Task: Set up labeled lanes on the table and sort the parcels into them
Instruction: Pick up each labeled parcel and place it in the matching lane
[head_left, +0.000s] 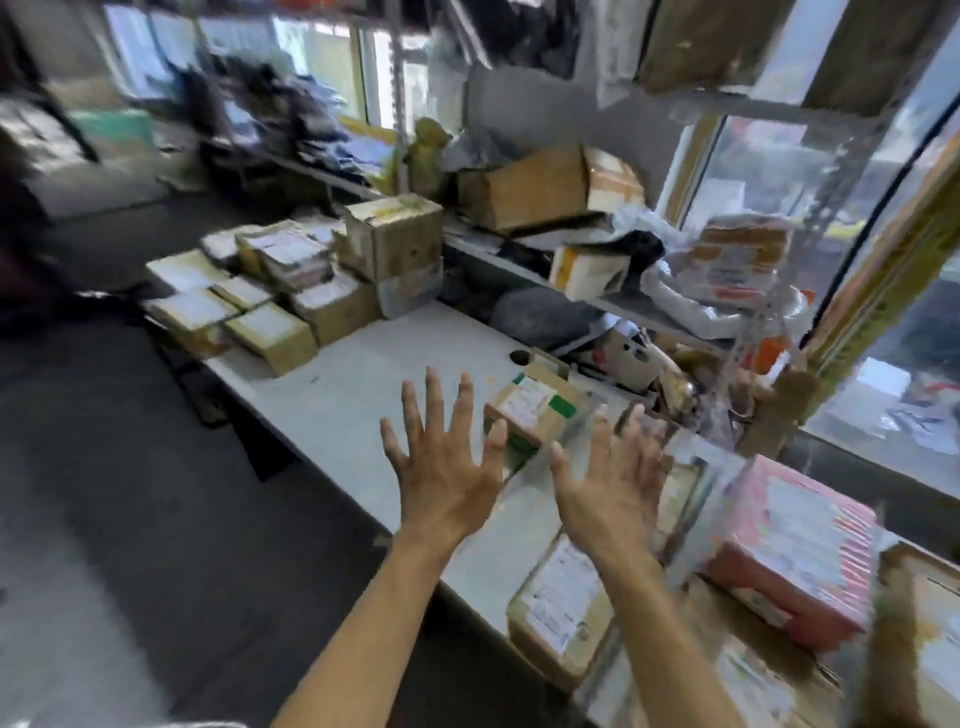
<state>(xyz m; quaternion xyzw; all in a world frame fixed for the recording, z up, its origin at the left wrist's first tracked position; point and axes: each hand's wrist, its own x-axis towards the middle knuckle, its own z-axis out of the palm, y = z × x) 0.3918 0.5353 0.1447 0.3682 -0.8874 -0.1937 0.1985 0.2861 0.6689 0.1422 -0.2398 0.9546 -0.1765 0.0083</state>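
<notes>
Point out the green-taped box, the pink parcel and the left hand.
green-taped box (535, 408): head view, on its top label.
pink parcel (795, 551): head view, on its top face.
left hand (441, 462): head view, on its back.

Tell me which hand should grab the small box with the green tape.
Left, probably. The left hand is open with its fingers right beside the green-taped box; the right hand, also open, hovers nearer the parcels at the near end.
</notes>
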